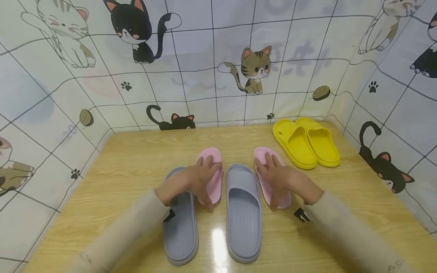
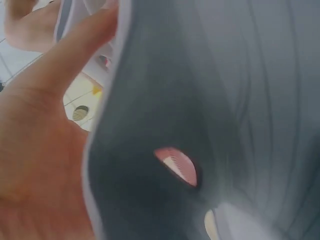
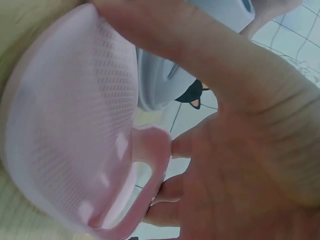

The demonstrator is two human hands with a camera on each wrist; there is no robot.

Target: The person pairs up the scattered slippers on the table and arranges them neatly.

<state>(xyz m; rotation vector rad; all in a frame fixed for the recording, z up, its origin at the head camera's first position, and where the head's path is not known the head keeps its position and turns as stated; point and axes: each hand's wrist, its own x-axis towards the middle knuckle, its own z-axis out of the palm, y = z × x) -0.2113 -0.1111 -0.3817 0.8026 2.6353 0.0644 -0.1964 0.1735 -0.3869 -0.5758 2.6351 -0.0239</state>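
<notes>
Two small pink slippers stand apart on the wooden table. My left hand (image 1: 201, 180) lies over the left pink slipper (image 1: 214, 185), thumb low at its side and fingers across its upper part. The right pink slipper (image 1: 261, 153) is under my right hand (image 1: 281, 177). In the right wrist view, the thumb meets the rim of that slipper (image 3: 75, 115) and the fingers hold its strap. Beneath my left wrist stands one grey slipper (image 1: 181, 231); the other grey slipper (image 1: 244, 220) sits between my hands. A close grey slipper (image 2: 200, 75) hides my left fingers in the left wrist view.
A pair of yellow slippers (image 1: 300, 146) rests at the back right of the wooden table (image 1: 119, 163). Walls (image 1: 205, 87) printed with cartoon cats and grid lines enclose the table at the back and both sides.
</notes>
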